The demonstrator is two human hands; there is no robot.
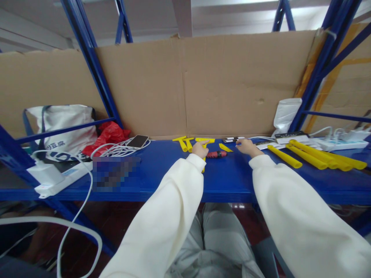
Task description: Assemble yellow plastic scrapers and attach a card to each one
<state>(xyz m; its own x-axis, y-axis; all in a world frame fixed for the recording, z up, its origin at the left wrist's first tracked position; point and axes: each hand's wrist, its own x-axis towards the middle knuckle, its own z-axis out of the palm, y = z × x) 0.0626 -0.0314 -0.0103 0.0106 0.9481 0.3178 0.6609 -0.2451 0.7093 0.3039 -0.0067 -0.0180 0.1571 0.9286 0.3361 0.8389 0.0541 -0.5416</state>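
My left hand [199,149] rests over a yellow T-shaped piece [209,140] on the blue shelf, its fingers on the stem. Just right of it lies a red and black tool [216,154]. Behind that tool sits a small yellow piece [225,147]. My right hand [245,146] is at the shelf's back, close to a black and white item [232,139]; its fingers are bent, and whatever is between them is too small to make out. Two more yellow T-shaped pieces, one of them a yellow piece [183,144], lie left of my left hand.
Several long yellow tubes [310,155] lie at the right, before a white power strip [342,144]. At the left are a phone [138,141], coiled white cables [118,150], a red bag [108,136] and a white cloth bag [66,127]. Cardboard [226,85] stands behind the shelf.
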